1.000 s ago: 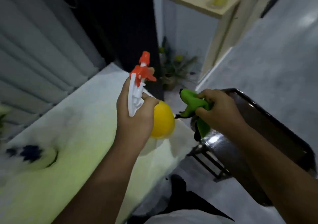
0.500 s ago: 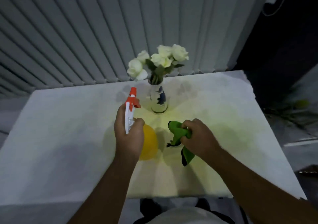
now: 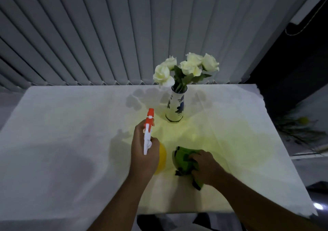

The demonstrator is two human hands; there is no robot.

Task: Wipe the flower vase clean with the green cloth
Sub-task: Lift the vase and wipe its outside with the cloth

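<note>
Head view: your left hand [image 3: 144, 153] grips the spray bottle [image 3: 148, 133], your right hand [image 3: 206, 167] clutches the green cloth [image 3: 184, 159]; bare table [image 3: 62, 124] spreads left; the vase [image 3: 175, 106] holds white roses [image 3: 186, 67].

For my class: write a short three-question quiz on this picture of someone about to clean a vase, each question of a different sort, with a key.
1. True or false: the green cloth is already touching the vase.
2. Multiple choice: what does the left hand hold? A) a spray bottle B) a sponge C) a cup
3. Fill in the gap: the flowers in the vase are ____ in colour.

Key:
1. False. The right hand holds the cloth low over the table, well short of the vase.
2. A. It is the spray bottle, with a yellow body, a white trigger and an orange nozzle.
3. White.
</note>
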